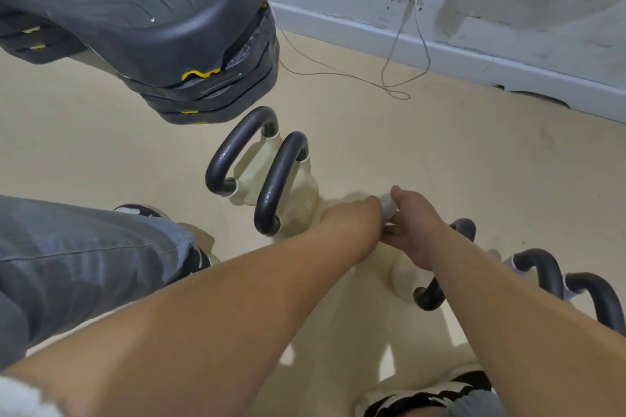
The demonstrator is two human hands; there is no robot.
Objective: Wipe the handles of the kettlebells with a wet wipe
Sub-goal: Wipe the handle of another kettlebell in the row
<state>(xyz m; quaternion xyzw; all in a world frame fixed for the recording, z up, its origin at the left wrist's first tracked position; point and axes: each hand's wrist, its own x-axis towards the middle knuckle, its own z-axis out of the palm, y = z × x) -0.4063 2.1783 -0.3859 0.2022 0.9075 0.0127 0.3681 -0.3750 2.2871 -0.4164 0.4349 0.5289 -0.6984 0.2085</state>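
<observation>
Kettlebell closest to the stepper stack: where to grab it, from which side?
Grip the top bar of its black handle, from above and its left, the open-floor side. The loop stands upright with a clear gap beneath; the stepper stack sits close behind and the second kettlebell crowds its right. The right hand holds the wet wipe.

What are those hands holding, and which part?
The right hand pinches the bunched white wet wipe by one end; the grip of the left hand is hidden.

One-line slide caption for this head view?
The left hand and right hand meet at a crumpled white wet wipe above a cream kettlebell with a black loop handle.
</observation>
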